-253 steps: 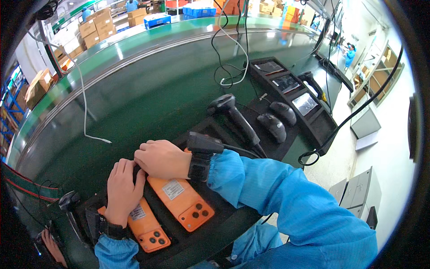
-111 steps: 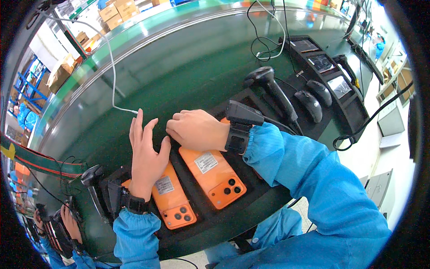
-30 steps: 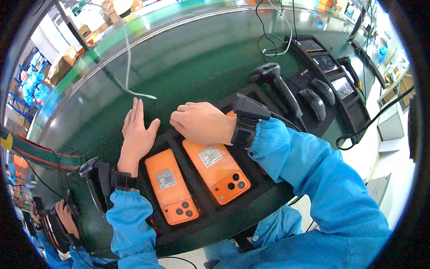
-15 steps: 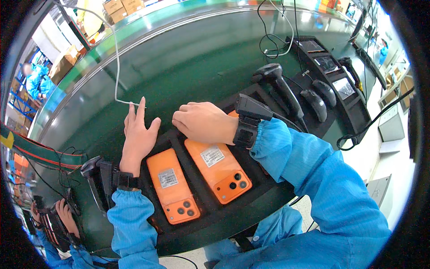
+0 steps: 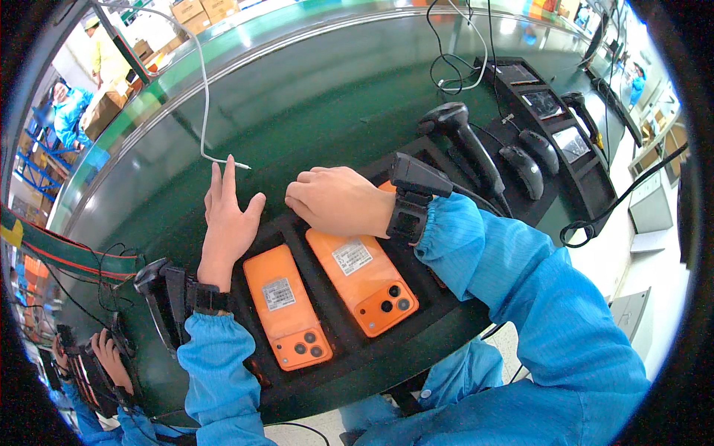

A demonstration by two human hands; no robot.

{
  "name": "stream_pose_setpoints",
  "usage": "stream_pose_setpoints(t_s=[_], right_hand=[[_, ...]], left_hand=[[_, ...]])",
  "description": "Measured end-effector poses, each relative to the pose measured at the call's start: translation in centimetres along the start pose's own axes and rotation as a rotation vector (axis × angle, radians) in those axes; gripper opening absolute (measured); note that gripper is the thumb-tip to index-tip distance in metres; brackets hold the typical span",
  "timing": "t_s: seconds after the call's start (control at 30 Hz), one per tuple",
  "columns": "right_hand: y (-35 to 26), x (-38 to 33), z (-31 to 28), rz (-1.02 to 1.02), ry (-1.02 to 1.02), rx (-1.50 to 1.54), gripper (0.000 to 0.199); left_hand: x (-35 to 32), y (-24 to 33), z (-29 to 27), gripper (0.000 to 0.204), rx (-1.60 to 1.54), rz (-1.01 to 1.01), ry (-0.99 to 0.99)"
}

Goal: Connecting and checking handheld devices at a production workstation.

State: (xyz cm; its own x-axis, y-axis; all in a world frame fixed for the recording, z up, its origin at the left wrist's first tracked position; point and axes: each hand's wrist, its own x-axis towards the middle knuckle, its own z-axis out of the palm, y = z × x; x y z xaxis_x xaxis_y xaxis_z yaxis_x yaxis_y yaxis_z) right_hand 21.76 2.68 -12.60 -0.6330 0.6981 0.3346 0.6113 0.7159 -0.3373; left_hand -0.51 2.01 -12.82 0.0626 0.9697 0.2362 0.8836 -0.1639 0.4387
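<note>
My left hand has its fingers stretched and spread over the bench, left of a black tray. Its fingertips meet or lie very near a hanging white cable, whose tip sticks out to their right. My right hand is curled, back upward, over the tray's far edge; its fingertips are hidden. Two orange phones lie in the tray, camera end towards me, with white labels: a left phone and a right phone. Another orange piece shows partly behind my right wrist.
At right are a black barcode scanner, two computer mice and a black tray of dark-screened devices. Another scanner stands by my left wrist. A co-worker's hand is at lower left. A conveyor belt runs beyond.
The white cable has swung slightly right and up, and its tip now shows past my left fingertips. My left hand has shifted a little; my right hand is almost still.
</note>
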Motion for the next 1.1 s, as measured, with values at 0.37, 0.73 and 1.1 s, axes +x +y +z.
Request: stream_pose_setpoints(t_s=[0.37, 0.73, 1.1], right_hand=[[-0.2, 0.1, -0.2, 0.009, -0.03, -0.003, 0.024], [0.3, 0.0, 0.4, -0.051, 0.085, -0.004, 0.027], [0.4, 0.1, 0.7, -0.065, 0.094, -0.006, 0.026]], left_hand=[[-0.1, 0.6, -0.5, 0.083, -0.017, 0.014, -0.002], [-0.1, 0.4, -0.4, 0.077, -0.078, 0.101, -0.014], [-0.3, 0.6, -0.7, 0.069, -0.083, 0.157, 0.014]])
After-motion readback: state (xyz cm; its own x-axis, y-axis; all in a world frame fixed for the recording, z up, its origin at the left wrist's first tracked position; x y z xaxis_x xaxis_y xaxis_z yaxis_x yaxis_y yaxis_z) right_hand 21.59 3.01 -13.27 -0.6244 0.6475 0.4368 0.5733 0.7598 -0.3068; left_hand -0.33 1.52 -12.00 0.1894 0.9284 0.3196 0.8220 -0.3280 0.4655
